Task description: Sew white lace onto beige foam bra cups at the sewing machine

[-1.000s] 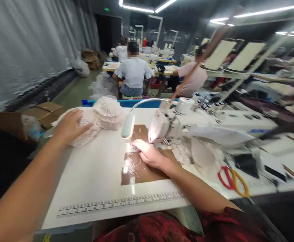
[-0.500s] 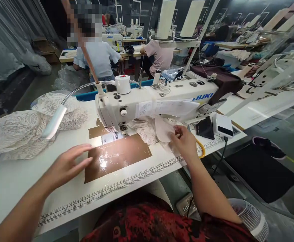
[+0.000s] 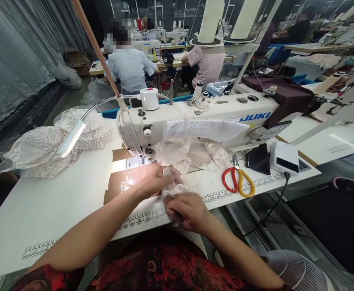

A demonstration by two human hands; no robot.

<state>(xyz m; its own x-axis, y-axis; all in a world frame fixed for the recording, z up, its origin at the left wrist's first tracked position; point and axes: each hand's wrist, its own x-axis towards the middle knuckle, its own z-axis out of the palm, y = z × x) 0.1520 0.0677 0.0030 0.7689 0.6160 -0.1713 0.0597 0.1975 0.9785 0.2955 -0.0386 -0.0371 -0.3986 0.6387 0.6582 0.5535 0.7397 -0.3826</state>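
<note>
A small piece of white lace fabric (image 3: 181,189) is held between both hands near the table's front edge. My left hand (image 3: 155,178) grips its upper part, fingers closed on the cloth. From below, my right hand (image 3: 189,211) pinches the lower part; some of its fingers are blurred. Just behind is the sewing machine (image 3: 195,117), its lit needle area left of my left hand. More cream lace pieces (image 3: 195,155) lie under the machine's arm. A brown taped patch (image 3: 116,184) on the table is partly covered by my left forearm.
Scissors (image 3: 238,182) with one red and one yellow handle lie to the right, near a black phone-like object (image 3: 258,158) and a white box (image 3: 284,157). A lace pile (image 3: 46,147) sits at left under the lamp (image 3: 71,138). Two people sit at machines beyond.
My right hand has come left from the lace pieces to the front edge, bringing a piece along. My left hand has moved right and taken hold of it. The scissors are now fully visible.
</note>
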